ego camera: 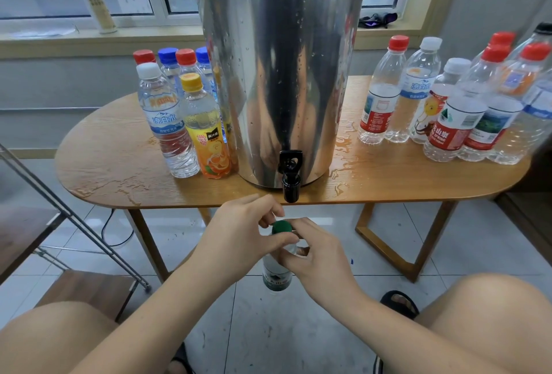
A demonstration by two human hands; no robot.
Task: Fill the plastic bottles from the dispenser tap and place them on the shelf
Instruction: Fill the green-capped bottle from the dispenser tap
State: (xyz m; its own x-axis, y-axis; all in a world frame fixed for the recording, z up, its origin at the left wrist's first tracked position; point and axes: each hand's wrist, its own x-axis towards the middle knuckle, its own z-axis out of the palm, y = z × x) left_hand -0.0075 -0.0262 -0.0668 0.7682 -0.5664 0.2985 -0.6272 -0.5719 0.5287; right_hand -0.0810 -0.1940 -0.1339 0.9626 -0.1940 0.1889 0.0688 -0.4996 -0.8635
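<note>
A: What stands far left?
B: A metal-framed wooden shelf [86, 290], then capped clear plastic bottles [165, 123] on the wet oval wooden table [104, 158], just beside the tall steel dispenser [277, 75].
A: And the hands?
B: Near, below the black tap [290, 176], the left hand [239, 233] pinches the round green cap [281, 226] atop a green-labelled clear plastic bottle [276, 279]. The right hand [319, 260] grips its neck, fingers curled round it.
A: Farther right?
B: More capped bottles [454, 126], clustered on the table's right end.
</note>
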